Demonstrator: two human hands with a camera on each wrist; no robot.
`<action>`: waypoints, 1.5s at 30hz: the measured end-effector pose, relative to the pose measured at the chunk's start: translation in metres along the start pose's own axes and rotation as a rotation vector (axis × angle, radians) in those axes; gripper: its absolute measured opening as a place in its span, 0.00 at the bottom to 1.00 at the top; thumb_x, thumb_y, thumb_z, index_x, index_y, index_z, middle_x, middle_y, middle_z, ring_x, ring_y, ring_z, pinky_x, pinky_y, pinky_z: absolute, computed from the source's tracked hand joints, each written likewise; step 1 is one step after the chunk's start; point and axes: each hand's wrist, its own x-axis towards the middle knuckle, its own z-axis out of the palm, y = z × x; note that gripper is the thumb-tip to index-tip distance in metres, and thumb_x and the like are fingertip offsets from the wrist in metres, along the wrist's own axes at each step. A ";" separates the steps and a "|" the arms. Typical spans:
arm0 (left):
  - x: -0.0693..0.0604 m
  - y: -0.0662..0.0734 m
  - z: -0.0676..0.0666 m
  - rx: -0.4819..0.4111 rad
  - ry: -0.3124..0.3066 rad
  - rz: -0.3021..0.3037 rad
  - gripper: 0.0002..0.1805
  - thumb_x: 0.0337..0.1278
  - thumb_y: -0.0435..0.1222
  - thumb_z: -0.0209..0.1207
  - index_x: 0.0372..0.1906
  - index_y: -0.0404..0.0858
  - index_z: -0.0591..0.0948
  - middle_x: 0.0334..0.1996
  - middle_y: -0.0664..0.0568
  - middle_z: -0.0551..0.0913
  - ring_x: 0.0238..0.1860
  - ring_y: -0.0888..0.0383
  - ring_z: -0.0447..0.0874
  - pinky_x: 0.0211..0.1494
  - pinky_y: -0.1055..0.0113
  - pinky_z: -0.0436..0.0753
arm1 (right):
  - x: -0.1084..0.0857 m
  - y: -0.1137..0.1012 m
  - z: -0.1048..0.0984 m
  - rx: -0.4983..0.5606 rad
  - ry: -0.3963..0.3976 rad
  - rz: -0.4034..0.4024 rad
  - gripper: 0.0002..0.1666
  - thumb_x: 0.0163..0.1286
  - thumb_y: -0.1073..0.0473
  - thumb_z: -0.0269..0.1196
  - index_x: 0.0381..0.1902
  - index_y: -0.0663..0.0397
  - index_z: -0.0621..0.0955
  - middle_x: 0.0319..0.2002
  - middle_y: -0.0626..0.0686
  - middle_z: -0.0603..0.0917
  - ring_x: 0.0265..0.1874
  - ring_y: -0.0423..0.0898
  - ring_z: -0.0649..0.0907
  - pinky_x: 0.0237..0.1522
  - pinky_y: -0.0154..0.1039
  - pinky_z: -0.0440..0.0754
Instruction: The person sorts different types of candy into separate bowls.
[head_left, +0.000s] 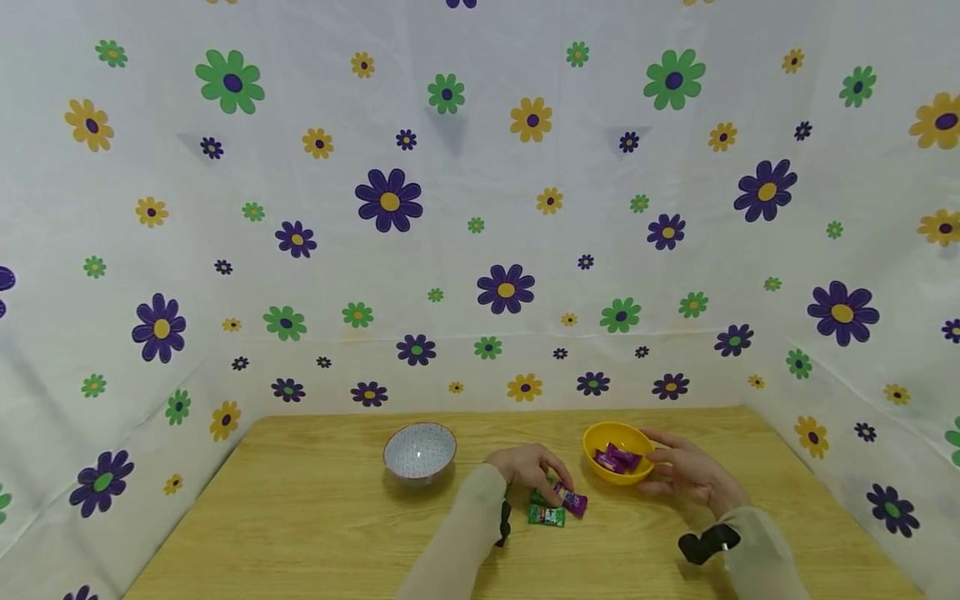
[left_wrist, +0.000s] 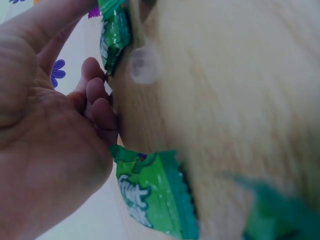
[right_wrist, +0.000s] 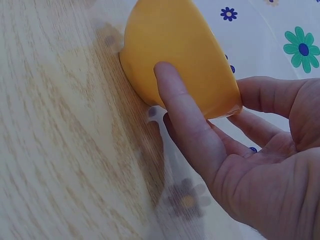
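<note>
My left hand (head_left: pixel 528 468) reaches down over a few wrapped candies, its thumb and index finger pinching a purple-wrapped candy (head_left: pixel 573 502). A green-wrapped candy (head_left: pixel 547 516) lies just in front, and another green candy (head_left: pixel 538 497) is partly hidden under the fingers. In the left wrist view a green candy (left_wrist: pixel 155 195) lies beside the palm; the pinching fingertips are out of that view. My right hand (head_left: pixel 690 473) rests fairly straight, spread fingers against the right side of a yellow bowl (right_wrist: pixel 175 50). Several purple candies (head_left: pixel 618 458) lie inside this bowl.
A patterned grey-white bowl (head_left: pixel 420 454) with a reddish rim stands left of my left hand on the wooden table (head_left: pixel 300 500). White cloth (head_left: pixel 480 250) with flower prints hangs behind the table and along both sides.
</note>
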 end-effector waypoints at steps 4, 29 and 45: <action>0.000 0.002 0.000 0.037 0.019 -0.017 0.10 0.49 0.34 0.72 0.38 0.50 0.89 0.45 0.65 0.82 0.45 0.62 0.72 0.59 0.60 0.71 | 0.000 -0.002 0.001 0.010 0.009 0.006 0.37 0.74 0.68 0.49 0.77 0.58 0.52 0.74 0.70 0.50 0.56 0.58 0.78 0.51 0.52 0.82; -0.001 -0.011 0.004 -0.199 0.144 0.023 0.11 0.47 0.33 0.72 0.38 0.46 0.88 0.36 0.55 0.80 0.37 0.57 0.71 0.44 0.61 0.69 | -0.002 0.000 0.001 0.016 -0.012 -0.003 0.37 0.75 0.68 0.48 0.77 0.59 0.50 0.74 0.71 0.49 0.53 0.55 0.80 0.52 0.53 0.82; -0.007 -0.003 0.002 -0.373 0.180 0.058 0.13 0.52 0.36 0.70 0.44 0.44 0.87 0.50 0.57 0.81 0.50 0.55 0.72 0.61 0.52 0.72 | 0.000 0.000 -0.003 0.051 -0.052 -0.007 0.37 0.76 0.66 0.48 0.78 0.58 0.49 0.75 0.71 0.47 0.56 0.54 0.79 0.52 0.52 0.82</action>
